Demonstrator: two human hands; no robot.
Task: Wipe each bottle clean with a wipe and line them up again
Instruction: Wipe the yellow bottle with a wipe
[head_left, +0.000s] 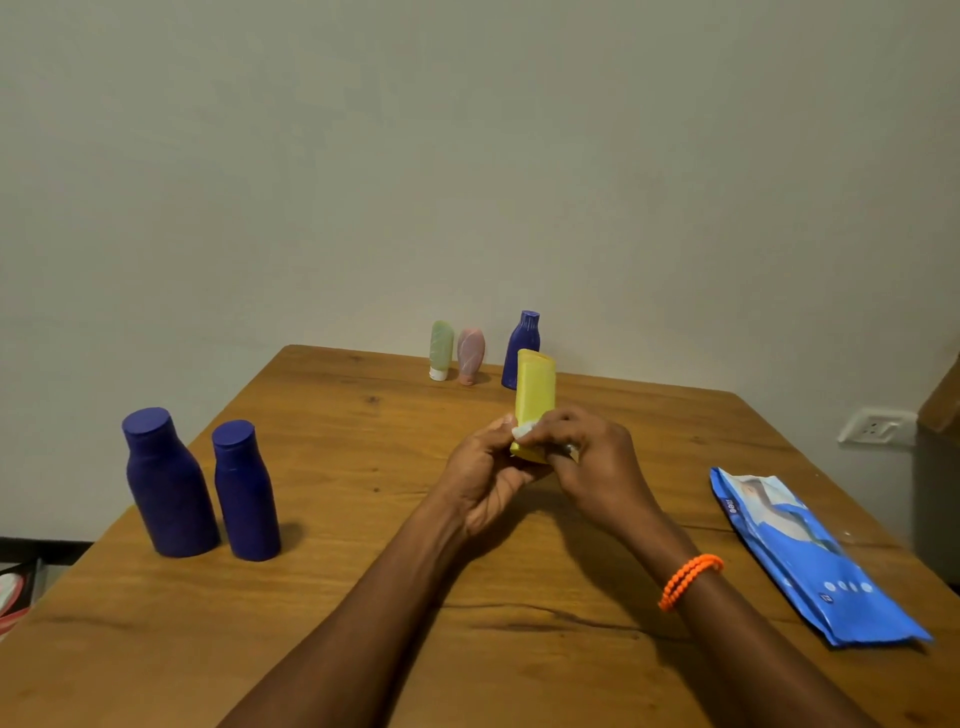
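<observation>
Both hands meet above the middle of the table (322, 597), working on the yellow bottle (535, 395), which is held upright in the air with its lower end buried between the palms. The left hand (485, 480) curls round the base from the left side, and the right hand (592, 467) has its fingers bent over the front of the bottle, pinching a small scrap of white wipe (522, 430) against the plastic. So the step in hand looks like the wiping of this one bottle, low on its body. How much of the job is done is hard to judge: two large blue bottles (208, 488) stand side by side near the left edge, and a green tube (441, 349), a pink tube (470, 356) and a smaller blue bottle (522, 349) stand in a loose row at the far edge against the wall (467, 156); which group is already clean, the pictures do not say. At least the yellow bottle has yet to be set back in line. The blue wipe pack (810, 556) lies flat near the right edge, well apart from the hands. There is bare wood between the two groups and in front of the person, room enough to put the bottle down; the far row stands close to the table's back edge, so a careless placement there could knock a tube over
</observation>
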